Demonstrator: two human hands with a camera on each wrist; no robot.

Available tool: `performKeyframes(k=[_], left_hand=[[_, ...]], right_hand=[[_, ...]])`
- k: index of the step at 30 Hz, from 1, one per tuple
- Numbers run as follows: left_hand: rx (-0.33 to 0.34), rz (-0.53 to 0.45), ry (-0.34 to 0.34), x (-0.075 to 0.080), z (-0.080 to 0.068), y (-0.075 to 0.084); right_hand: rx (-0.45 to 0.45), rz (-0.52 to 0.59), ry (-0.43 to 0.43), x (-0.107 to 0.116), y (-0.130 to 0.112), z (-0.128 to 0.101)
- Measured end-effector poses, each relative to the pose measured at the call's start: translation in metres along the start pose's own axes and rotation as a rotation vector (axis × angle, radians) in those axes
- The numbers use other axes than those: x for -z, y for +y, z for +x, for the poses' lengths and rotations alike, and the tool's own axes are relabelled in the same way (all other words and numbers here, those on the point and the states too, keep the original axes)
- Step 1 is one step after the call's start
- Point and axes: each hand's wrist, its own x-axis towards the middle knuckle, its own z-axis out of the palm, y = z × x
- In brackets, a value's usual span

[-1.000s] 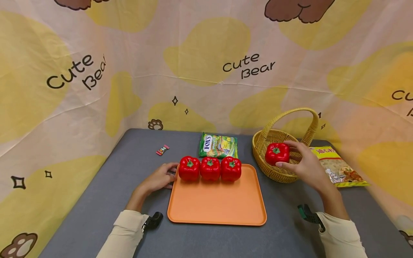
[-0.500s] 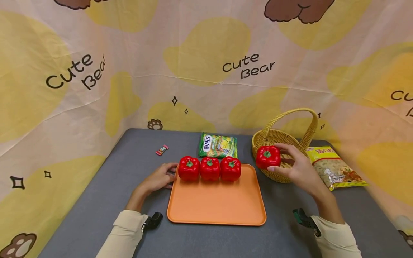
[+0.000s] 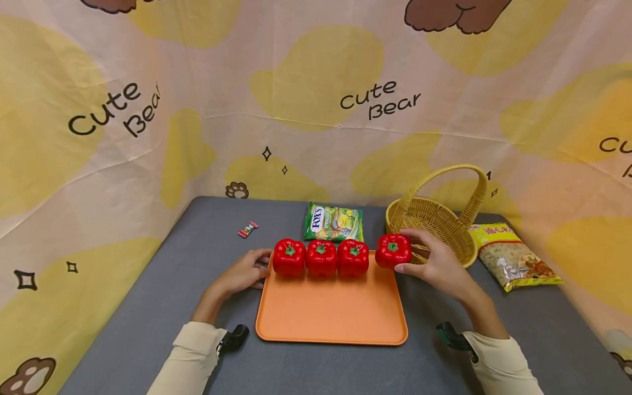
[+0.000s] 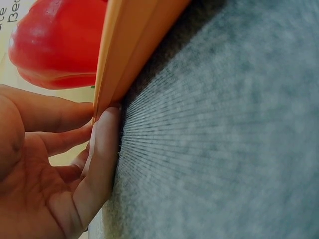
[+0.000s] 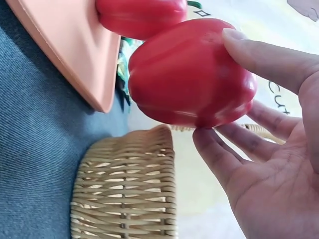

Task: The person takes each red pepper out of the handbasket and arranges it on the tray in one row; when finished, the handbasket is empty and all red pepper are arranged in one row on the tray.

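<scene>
My right hand [image 3: 436, 264] grips a red bell pepper [image 3: 393, 250] between thumb and fingers, over the far right corner of the orange tray [image 3: 331, 312]. In the right wrist view this bell pepper [image 5: 192, 74] is held up off the tray, its underside not touching anything. Three more red bell peppers stand in a row along the tray's far edge: a left one [image 3: 289, 258], a middle one [image 3: 321, 258] and a right one [image 3: 353, 258]. At the tray's left rim, my left hand [image 4: 55, 164] pinches the edge between thumb and fingers.
A wicker basket [image 3: 456, 241] with a tall handle stands right of the tray. Beyond the tray lies a green FOX'S candy bag [image 3: 336, 222]. A small wrapped candy [image 3: 248, 229] is at the back left, and a yellow-topped food packet [image 3: 513, 258] lies right of the basket.
My right hand has carried the bell pepper leftward, from over the basket to the tray's far right corner. The left hand and the three peppers in the row stay put.
</scene>
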Motion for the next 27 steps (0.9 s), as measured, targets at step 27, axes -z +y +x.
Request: performKeyframes(k=[27], left_hand=[[0.005,-0.011,-0.018,0.001,-0.002,0.003]], right_hand=[[-0.031,-0.177,-0.065,-0.016,0.007,0.004]])
